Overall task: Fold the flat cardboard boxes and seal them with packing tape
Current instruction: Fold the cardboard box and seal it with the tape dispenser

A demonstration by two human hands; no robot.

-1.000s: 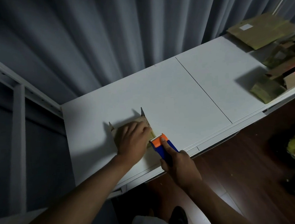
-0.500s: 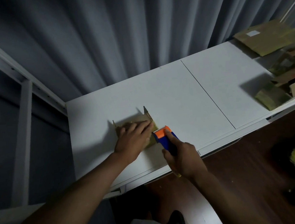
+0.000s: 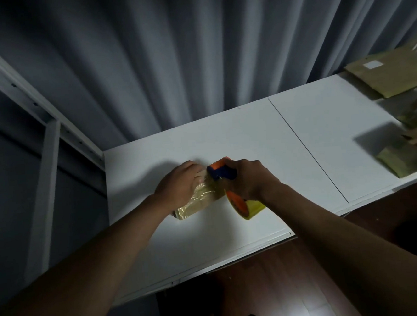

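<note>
A small cardboard box [image 3: 198, 200] lies on the white table [image 3: 251, 139], its top shiny with clear tape. My left hand [image 3: 179, 182] rests over the box's far end, fingers curved down on it. My right hand [image 3: 250, 177] grips the blue and orange tape dispenser [image 3: 219, 170], whose toothed head sits at the box's far end beside my left fingers. The yellowish tape roll [image 3: 247, 207] hangs below my right wrist, near the box's right side.
Flat and folded cardboard boxes [image 3: 393, 73] are heaped at the table's right end, one folded box [image 3: 402, 158] near the front edge. Grey curtains hang behind the table. A white metal frame [image 3: 49, 145] stands at the left. Dark wooden floor lies below.
My right hand has drawn the dispenser from the box's near side across its top to the far end. The box now lies closed with tape along it. The camera came closer.
</note>
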